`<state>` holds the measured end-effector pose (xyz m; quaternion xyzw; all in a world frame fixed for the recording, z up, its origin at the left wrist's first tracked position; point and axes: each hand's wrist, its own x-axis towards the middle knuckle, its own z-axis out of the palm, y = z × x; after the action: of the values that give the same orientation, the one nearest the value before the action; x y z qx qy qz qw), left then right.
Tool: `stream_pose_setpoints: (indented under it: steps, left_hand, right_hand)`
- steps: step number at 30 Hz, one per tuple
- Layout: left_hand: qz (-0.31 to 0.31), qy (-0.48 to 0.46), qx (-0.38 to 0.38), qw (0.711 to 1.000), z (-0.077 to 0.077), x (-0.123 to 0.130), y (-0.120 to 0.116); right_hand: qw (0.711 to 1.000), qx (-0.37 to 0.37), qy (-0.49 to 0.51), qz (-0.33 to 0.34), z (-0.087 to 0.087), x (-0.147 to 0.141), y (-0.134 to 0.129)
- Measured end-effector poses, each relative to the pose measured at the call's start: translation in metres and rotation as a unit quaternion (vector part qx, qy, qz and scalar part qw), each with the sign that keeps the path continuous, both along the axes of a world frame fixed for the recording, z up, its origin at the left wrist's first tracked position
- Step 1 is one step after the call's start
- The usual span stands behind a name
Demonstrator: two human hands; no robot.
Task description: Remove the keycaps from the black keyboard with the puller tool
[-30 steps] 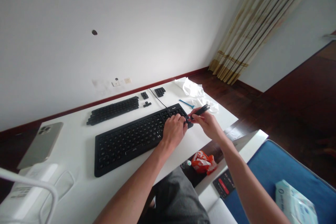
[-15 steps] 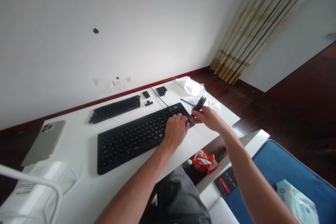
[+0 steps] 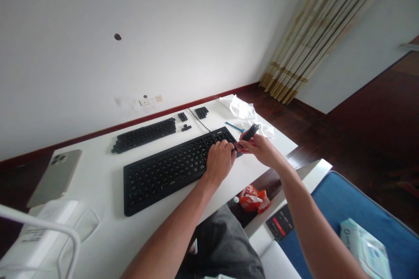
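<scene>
A black keyboard (image 3: pixel 170 170) with its keycaps off lies at a slant on the white desk. Across its right part rests my left hand (image 3: pixel 221 157), fingers bent over the frame and thumb towards the right. Close by, at the keyboard's right end, my right hand (image 3: pixel 257 146) is closed around a black brush (image 3: pixel 249 133). Its bristles point up and away to the right, while its lower end is near my left thumb. Fingers partly hide that lower end and the keys beneath.
Removed keycaps stand in rows (image 3: pixel 145 134) behind the keyboard, with smaller groups (image 3: pixel 201 112) further right. A blue tool (image 3: pixel 234 127) and white tissues (image 3: pixel 240 107) lie at the back right. A phone (image 3: pixel 55 176) and a white power strip (image 3: pixel 46 231) are on the left.
The brush has tipped lower to the right, and my right hand has turned slightly with it. My left hand stays on the keyboard. The view has shifted a little.
</scene>
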<state>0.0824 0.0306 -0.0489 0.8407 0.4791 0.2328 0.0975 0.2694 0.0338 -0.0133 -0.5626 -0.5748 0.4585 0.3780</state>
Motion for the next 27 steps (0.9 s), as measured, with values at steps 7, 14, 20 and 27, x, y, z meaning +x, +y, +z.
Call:
stream_pose_setpoints:
  steps: [7, 14, 20, 27]
  left_hand:
    - [0.001, -0.008, -0.008, 1.000, -0.001, -0.001, 0.000]
    - [0.000, -0.008, -0.001, 1.000, 0.000, -0.001, 0.001]
    - [0.001, -0.013, -0.003, 1.000, 0.000, 0.000, 0.001]
    - [0.006, -0.009, -0.010, 1.000, 0.000, 0.000, 0.000]
  right_hand:
    - [0.999, 0.028, 0.035, -0.029, -0.012, 0.004, -0.012]
    - [1.000, -0.001, 0.030, 0.005, 0.000, 0.000, 0.010]
    - [0.997, -0.039, 0.064, 0.010, 0.000, 0.000, 0.019]
    - [0.999, 0.010, 0.035, 0.023, -0.002, -0.002, 0.005]
